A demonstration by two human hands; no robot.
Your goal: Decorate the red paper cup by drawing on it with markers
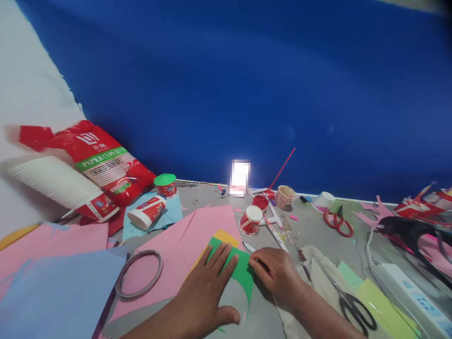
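A sheet of green paper (243, 269) with a curved cut-out along its lower edge lies on the table in front of me. My left hand (208, 278) rests flat on it, fingers stretched and the thumb apart. At the paper's right edge, my right hand (273, 269) is closed, its curled fingertips pinching the edge. Orange paper (226, 237) peeks out beyond the green sheet, over a large pink sheet (169, 249). A white pen (249, 246) shows just beyond my right hand, partly hidden by it.
Left are a tape ring (122, 282), blue paper (60, 292), stacked paper cups (52, 181) and a red cup bag (106, 155). Ahead stands an upside-down red cup (251, 220). Black scissors (353, 306), red scissors (338, 222) and a power strip (413, 296) lie right.
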